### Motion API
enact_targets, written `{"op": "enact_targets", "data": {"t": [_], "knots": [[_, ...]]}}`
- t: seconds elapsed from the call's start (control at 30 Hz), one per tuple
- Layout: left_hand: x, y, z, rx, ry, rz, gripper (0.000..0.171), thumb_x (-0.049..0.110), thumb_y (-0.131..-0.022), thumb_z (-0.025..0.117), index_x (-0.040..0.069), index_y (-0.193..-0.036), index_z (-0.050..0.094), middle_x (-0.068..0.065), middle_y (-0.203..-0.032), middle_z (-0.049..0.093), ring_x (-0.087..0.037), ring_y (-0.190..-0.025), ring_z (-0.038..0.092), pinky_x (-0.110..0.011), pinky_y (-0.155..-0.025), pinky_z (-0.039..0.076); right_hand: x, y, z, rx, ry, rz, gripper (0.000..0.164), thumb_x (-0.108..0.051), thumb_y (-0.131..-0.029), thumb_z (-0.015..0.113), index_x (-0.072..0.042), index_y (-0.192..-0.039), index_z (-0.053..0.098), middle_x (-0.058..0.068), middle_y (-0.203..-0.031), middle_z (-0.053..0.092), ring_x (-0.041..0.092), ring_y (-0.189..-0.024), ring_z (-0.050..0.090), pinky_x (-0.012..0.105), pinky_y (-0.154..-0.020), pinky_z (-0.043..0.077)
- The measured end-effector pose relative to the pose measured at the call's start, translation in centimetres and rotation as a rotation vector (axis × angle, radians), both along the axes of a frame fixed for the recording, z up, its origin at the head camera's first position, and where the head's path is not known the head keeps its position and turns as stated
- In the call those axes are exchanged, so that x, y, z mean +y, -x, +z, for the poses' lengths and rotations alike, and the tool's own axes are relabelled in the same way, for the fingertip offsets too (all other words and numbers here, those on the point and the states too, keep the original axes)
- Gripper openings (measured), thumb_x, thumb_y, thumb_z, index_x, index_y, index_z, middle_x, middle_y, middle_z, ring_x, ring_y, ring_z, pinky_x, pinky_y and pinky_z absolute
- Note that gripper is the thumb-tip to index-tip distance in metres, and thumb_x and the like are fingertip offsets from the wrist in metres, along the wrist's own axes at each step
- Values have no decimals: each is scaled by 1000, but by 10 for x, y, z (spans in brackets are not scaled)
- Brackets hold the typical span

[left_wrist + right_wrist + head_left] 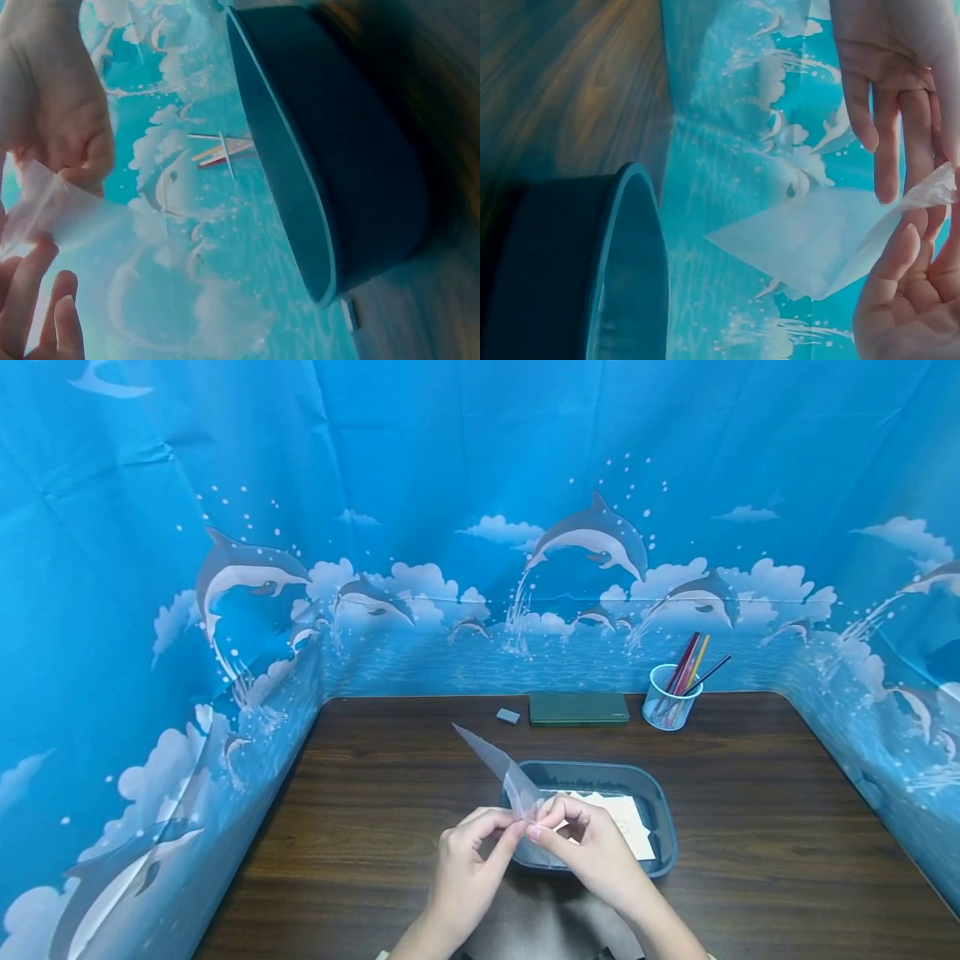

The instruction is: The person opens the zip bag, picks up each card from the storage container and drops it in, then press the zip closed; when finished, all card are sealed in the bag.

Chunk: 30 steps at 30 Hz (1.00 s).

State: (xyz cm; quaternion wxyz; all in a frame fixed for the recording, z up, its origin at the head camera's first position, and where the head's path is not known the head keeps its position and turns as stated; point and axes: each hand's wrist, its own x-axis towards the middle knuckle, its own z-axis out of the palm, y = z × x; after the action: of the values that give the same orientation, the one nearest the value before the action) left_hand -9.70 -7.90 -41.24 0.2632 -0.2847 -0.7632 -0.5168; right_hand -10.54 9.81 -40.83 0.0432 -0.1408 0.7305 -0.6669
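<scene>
A thin translucent sheet (501,765), perhaps a plastic bag or film, is gathered between both hands above the near side of a dark teal bin (666,827). My left hand (468,860) pinches its lower end between thumb and fingertips. Close beside it, my right hand (592,843) pinches the same gathered end. The sheet's pointed free part sticks up to the far left; in the right wrist view the sheet (802,240) spreads out in a wide triangle. Pale paper pieces (633,827) lie in the bin, partly hidden by the right hand.
Behind the bin a green case (578,710) lies by the table's back edge, a small grey-blue block (507,716) to its left. A light blue mesh cup (672,697) with several pencils stands to its right. A dolphin-print curtain (465,527) surrounds the wooden table (375,793).
</scene>
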Motion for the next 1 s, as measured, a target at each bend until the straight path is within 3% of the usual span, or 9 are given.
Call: {"op": "enact_targets", "data": {"t": [0.2,0.27,0.4,0.5,0.63,0.73,0.9,1.0], "knots": [[-8,2,4,98,165,54,6,11,-91,65,14,-86,66,-1,-99,69,-17,-97,63,-13,-64,49,0,-1,3,-116,36,-10,20,-21,-88,71,-4,-83,64,10,-98,65,28,-95,58,34,-80,53],[-10,1,5,108,203,75,6,13,-90,66,15,-84,65,2,-95,70,-18,-100,62,-10,-58,43,1,-1,4,-109,34,-38,18,-20,-88,71,-4,-82,64,8,-99,66,27,-96,59,35,-81,53],[-13,1,5,122,247,121,9,12,-85,68,17,-80,62,6,-88,70,-16,-97,61,-8,-55,38,1,-3,6,93,-67,-148,15,-18,-86,74,-13,-77,63,-1,-94,68,21,-86,61,32,-72,54],[-17,2,4,109,246,175,12,12,-82,68,18,-77,60,6,-88,68,-14,-92,60,-12,-57,43,4,-3,8,260,-137,-276,18,-15,-84,76,-19,-74,61,-9,-90,68,16,-77,61,29,-64,53],[-20,1,5,80,199,204,15,8,-82,67,18,-75,58,5,-87,66,-13,-87,60,-23,-64,52,8,-3,12,351,-156,-399,20,-10,-83,76,-22,-77,61,-13,-89,69,12,-78,61,28,-61,51],[-19,-1,6,88,178,188,17,7,-84,65,18,-76,55,6,-86,62,-11,-82,58,-23,-64,52,7,-4,14,436,-173,-409,20,-9,-83,75,-22,-84,60,-13,-92,70,10,-82,62,26,-64,50],[-11,-5,5,150,187,149,15,9,-88,61,17,-78,52,10,-81,57,-6,-72,51,-12,-58,43,-2,-8,14,692,-255,-334,23,0,-83,70,-22,-89,63,-9,-103,68,11,-90,60,23,-72,50],[-6,-8,3,220,211,124,12,12,-92,56,15,-80,53,10,-79,57,-6,-70,49,-9,-59,41,-5,-11,14,706,-359,-268,25,-5,-85,69,-26,-98,70,-10,-110,66,11,-98,59,31,-85,52]]}}
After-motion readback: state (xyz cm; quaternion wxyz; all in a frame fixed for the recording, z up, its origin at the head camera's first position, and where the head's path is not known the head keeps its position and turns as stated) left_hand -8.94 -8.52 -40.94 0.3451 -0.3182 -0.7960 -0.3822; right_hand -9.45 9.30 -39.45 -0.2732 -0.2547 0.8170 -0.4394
